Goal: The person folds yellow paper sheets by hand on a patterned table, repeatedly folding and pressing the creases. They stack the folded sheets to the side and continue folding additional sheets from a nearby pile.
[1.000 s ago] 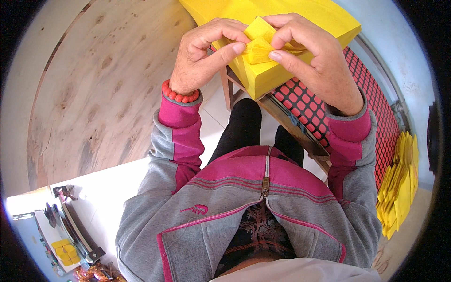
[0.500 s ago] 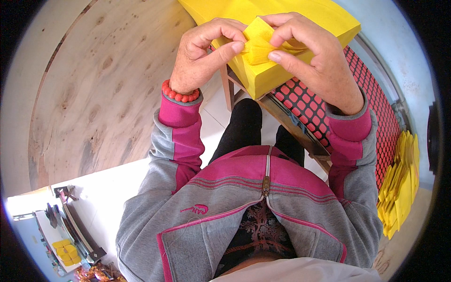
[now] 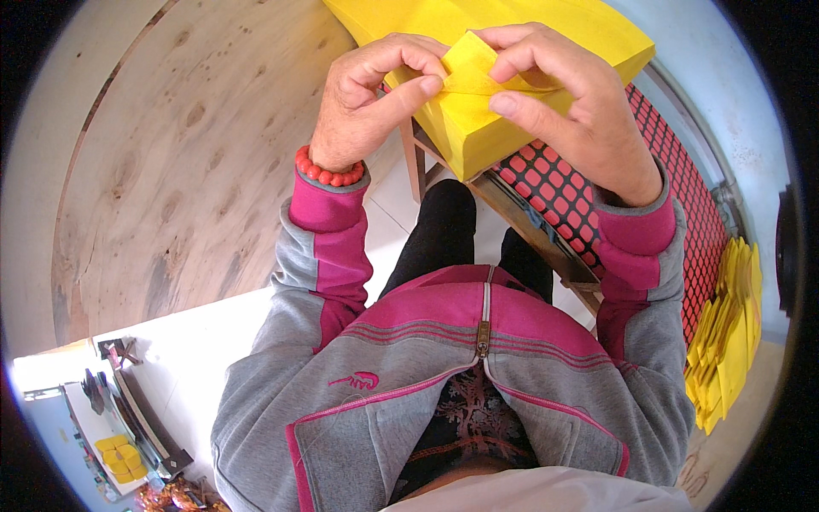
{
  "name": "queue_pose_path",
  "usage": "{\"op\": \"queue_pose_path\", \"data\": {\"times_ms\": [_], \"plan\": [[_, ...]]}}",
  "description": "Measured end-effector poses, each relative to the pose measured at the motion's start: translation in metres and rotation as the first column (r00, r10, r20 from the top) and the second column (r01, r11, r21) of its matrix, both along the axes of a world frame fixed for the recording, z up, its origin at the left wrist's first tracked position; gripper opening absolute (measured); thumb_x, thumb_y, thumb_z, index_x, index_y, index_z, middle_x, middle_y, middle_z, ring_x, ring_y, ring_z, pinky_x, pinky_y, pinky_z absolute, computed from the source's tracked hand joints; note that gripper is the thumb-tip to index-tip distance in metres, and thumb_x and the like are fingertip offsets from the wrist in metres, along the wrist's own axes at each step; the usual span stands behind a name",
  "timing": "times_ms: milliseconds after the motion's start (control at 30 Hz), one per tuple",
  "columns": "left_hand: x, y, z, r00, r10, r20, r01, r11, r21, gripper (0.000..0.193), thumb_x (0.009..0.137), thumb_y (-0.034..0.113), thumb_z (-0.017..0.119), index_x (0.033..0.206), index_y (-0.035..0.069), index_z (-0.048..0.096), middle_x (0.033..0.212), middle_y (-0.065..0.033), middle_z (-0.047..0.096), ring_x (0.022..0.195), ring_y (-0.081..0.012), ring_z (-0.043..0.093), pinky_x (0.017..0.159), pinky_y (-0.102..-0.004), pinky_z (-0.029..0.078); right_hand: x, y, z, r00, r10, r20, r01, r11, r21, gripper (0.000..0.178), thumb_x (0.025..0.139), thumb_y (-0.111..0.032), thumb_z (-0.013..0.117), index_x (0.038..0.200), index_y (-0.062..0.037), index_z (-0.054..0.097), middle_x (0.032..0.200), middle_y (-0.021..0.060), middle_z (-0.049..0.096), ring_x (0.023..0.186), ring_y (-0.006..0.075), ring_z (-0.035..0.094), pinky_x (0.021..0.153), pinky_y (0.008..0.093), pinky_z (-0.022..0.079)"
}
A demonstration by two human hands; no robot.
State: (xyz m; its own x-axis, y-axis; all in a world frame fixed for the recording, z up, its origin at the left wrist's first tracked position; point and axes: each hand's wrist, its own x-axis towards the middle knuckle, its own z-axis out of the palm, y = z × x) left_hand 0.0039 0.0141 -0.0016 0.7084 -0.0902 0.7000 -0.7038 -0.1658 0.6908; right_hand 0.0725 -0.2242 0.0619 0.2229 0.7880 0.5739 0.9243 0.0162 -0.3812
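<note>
A small piece of folded yellow paper (image 3: 472,61) is held up between my two hands, with its pointed corner toward the far side. The thumb and forefinger of my left hand (image 3: 375,98) pinch its left end. My right hand (image 3: 567,98) grips its right side, the forefinger on the paper and the thumb a little nearer to me. Part of the paper behind the right fingers is hidden. Just below and beyond the hands lies a thick yellow block (image 3: 465,149) that looks like stacked paper sheets.
The yellow block rests on a wooden-framed bench with a red and black patterned cover (image 3: 554,200). More folded yellow pieces (image 3: 725,333) are piled at the right. A large wooden board (image 3: 171,188) fills the left. Yellow pads (image 3: 121,458) lie on a surface at the lower left.
The bunched, rounded front of the yellow paper is now flattened into a straight crease. Both hands have stayed in nearly the same place.
</note>
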Motion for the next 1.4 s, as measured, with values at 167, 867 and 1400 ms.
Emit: {"op": "queue_pose_path", "data": {"times_ms": [167, 867, 1400], "plan": [[-0.001, -0.002, 0.0, 0.999, 0.036, -0.007, -0.036, 0.999, -0.006, 0.003, 0.091, 0.003, 0.065, 0.094, 0.001, 0.067, 0.101, -0.0061, 0.069, 0.095, -0.0121, 0.062, 0.086, -0.0272, 0.049, 0.0, 0.003, -0.003, 1.0, -0.013, 0.028, 0.012, 1.0, 0.018, 0.012, 0.092, -0.006, 0.066, 0.1, 0.0009, 0.06, 0.124, 0.0181, 0.064, 0.108, 0.0247, 0.063, 0.092, 0.0305, 0.047], [0.002, -0.023, -0.011, 0.964, 0.251, 0.084, -0.236, 0.96, -0.153, 0.012, 0.091, 0.001, 0.07, 0.097, 0.003, 0.06, 0.096, -0.0081, 0.072, 0.091, -0.0136, 0.068, 0.08, -0.0255, 0.053, 0.002, -0.011, 0.016, 0.964, -0.002, 0.267, 0.0, 1.0, 0.008, 0.015, 0.085, -0.002, 0.071, 0.098, -0.0011, 0.064, 0.122, 0.0174, 0.066, 0.114, 0.0318, 0.065, 0.096, 0.0358, 0.049], [-0.004, 0.002, 0.002, 0.989, 0.038, 0.142, -0.061, 0.985, 0.161, 0.02, 0.082, 0.002, 0.065, 0.101, 0.003, 0.072, 0.11, -0.0132, 0.07, 0.103, -0.025, 0.064, 0.094, -0.0348, 0.047, 0.006, -0.002, -0.004, 0.987, -0.024, 0.162, 0.033, 0.998, -0.056, 0.009, 0.093, -0.007, 0.063, 0.096, 0.0007, 0.059, 0.107, 0.0192, 0.064, 0.097, 0.0345, 0.064, 0.085, 0.0361, 0.049]]}}
